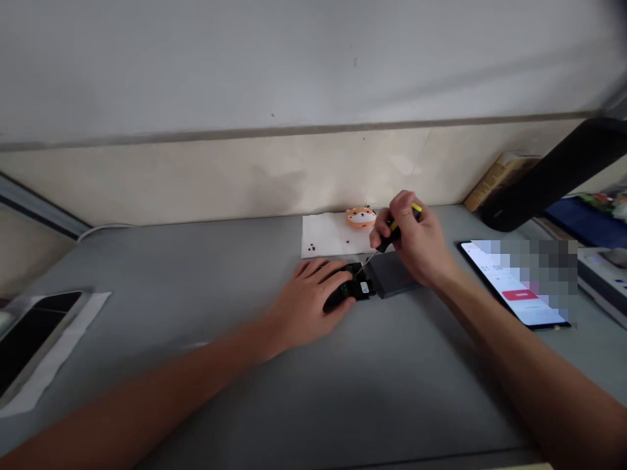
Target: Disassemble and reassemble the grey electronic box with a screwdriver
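Note:
My left hand [313,297] is wrapped over a small black device [363,294] lying on the table, its thumb on the near side and the fingers across the top. The device has its inside exposed, with a white label near its right end. In my right hand [416,241] is a screwdriver [386,243] with a black and yellow handle, held at a slant. Its thin shaft points down to the left, and the tip meets the device near my left fingers; the exact contact spot is too small to make out. A dark grey flat slab [392,277] lies beneath my right hand, beside the device.
Behind the device, a white paper sheet [326,232] bears several tiny dark pieces [312,247] and an orange-and-white animal-face item [361,217]. At right lie a lit phone [509,287], a black cylinder [553,176] and a pale device [605,281]. A dark panel [39,333] is far left.

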Action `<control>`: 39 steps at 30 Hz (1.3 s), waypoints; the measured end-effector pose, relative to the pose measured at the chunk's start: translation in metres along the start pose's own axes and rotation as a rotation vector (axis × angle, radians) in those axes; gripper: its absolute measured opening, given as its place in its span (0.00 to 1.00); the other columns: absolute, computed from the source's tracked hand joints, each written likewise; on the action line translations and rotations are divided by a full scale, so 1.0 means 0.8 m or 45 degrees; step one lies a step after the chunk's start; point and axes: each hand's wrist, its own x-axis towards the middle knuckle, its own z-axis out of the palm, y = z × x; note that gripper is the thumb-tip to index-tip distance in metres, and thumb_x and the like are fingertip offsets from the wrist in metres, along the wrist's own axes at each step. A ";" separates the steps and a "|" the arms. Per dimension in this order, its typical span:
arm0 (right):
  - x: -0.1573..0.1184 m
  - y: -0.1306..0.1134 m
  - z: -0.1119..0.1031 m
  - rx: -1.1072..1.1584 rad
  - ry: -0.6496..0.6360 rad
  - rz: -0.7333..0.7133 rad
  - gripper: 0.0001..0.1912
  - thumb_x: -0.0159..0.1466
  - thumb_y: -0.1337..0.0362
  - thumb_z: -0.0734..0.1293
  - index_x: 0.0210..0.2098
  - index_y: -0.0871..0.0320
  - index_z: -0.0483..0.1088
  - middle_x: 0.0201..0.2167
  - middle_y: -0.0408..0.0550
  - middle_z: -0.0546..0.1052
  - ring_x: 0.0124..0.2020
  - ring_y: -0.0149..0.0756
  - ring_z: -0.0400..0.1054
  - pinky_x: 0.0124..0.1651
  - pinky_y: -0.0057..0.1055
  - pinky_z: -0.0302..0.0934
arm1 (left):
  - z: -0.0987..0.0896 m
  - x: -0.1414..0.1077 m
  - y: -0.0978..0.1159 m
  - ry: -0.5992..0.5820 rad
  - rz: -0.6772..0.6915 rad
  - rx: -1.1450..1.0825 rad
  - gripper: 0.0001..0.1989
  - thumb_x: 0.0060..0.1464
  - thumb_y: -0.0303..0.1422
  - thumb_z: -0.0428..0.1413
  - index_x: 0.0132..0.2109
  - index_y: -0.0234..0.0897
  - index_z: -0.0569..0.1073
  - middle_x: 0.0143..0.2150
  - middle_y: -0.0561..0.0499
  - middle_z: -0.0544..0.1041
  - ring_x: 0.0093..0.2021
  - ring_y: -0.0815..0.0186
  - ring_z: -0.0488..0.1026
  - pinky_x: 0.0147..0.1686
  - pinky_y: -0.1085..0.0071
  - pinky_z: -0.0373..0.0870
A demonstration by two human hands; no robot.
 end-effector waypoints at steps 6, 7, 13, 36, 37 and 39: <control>-0.001 -0.009 0.002 0.189 -0.103 0.081 0.24 0.63 0.36 0.69 0.39 0.50 0.72 0.26 0.40 0.70 0.30 0.35 0.71 0.36 0.34 0.66 | 0.002 0.000 0.000 0.037 0.016 0.015 0.12 0.66 0.35 0.56 0.55 0.40 0.75 0.59 0.45 0.78 0.60 0.55 0.72 0.60 0.56 0.70; -0.001 -0.009 0.000 0.186 -0.097 0.086 0.23 0.62 0.38 0.71 0.39 0.50 0.72 0.28 0.41 0.72 0.33 0.35 0.72 0.37 0.34 0.67 | 0.002 0.000 -0.001 0.039 0.018 0.020 0.12 0.66 0.35 0.56 0.55 0.39 0.75 0.59 0.45 0.78 0.60 0.55 0.72 0.60 0.56 0.70; 0.000 -0.001 -0.004 0.108 0.008 0.087 0.31 0.53 0.37 0.77 0.28 0.52 0.58 0.23 0.37 0.66 0.23 0.29 0.64 0.28 0.31 0.61 | 0.000 0.000 0.001 0.019 0.009 0.007 0.13 0.66 0.34 0.56 0.56 0.41 0.74 0.61 0.46 0.78 0.60 0.55 0.72 0.60 0.55 0.70; -0.004 -0.016 0.008 0.217 -0.039 0.165 0.25 0.59 0.36 0.72 0.34 0.50 0.67 0.29 0.43 0.70 0.31 0.37 0.69 0.33 0.35 0.65 | 0.001 0.000 0.000 0.005 -0.009 0.005 0.13 0.67 0.35 0.55 0.56 0.41 0.75 0.60 0.46 0.78 0.60 0.54 0.72 0.60 0.53 0.69; -0.004 -0.013 0.006 0.214 -0.033 0.158 0.26 0.58 0.37 0.74 0.33 0.50 0.66 0.30 0.43 0.71 0.32 0.37 0.70 0.35 0.35 0.66 | 0.001 0.000 0.000 0.007 -0.010 0.004 0.13 0.67 0.35 0.55 0.55 0.41 0.75 0.59 0.46 0.78 0.60 0.54 0.72 0.60 0.53 0.69; -0.003 -0.006 0.003 0.155 0.000 0.116 0.29 0.56 0.35 0.74 0.30 0.51 0.63 0.29 0.42 0.70 0.32 0.36 0.69 0.36 0.35 0.66 | 0.001 0.000 0.001 0.012 -0.006 0.003 0.12 0.66 0.35 0.55 0.55 0.42 0.75 0.59 0.46 0.78 0.60 0.54 0.72 0.60 0.53 0.69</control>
